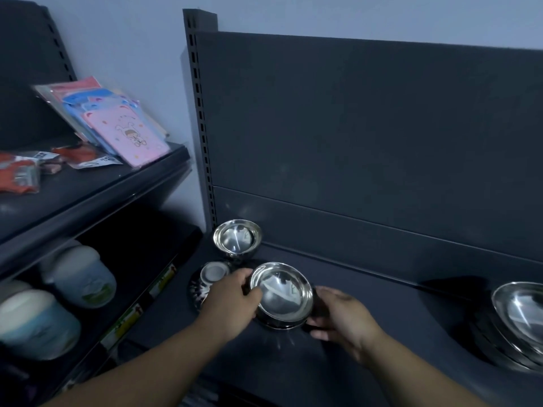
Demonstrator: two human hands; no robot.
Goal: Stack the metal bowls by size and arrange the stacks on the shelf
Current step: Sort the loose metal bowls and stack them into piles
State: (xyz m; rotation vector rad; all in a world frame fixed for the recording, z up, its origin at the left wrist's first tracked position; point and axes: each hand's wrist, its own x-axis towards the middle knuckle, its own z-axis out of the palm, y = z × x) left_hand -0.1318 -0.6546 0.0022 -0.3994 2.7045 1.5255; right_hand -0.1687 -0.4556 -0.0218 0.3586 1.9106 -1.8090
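**A:** Where are the hands sitting right now?

**B:** Both are working on one stack of metal bowls (282, 292), in the middle of the dark shelf (382, 324), toward its near edge. The left hand (232, 301) is gripping the stack's left rim, thumb hooking over the top bowl's edge, fingers curling down the side.

**A:** And the right hand?

**B:** The right hand (340, 315) is cupping the near right side, fingers curling in under the lower bowls. So both hands are clamping that same stack between them.

**A:** Is it sitting on the shelf or hanging above it?

**B:** Can't tell. Light is flaring on the surface beneath it, but the hands are hiding the contact.

**A:** What else is showing along the shelf?

**B:** Farther back and to the left, a deeper stack of bowls (237, 237) is standing upright close to the back panel (352, 142). Just nearer than that, left of the left hand, a small cup-shaped bowl (214, 273) is sitting partly hidden by that hand. Something dark and patterned is showing under it, too blurred to name. Far right, a wide stack of big bowls (517, 312) is sitting well apart from the hands, cut off by the frame edge.

**A:** And over on the left unit (88, 195)?

**B:** Pink and blue packets (129, 133) are leaning on its upper level with red packs (17, 174) lying beside them, and pale lidded jars (85, 277) are standing on the level below.
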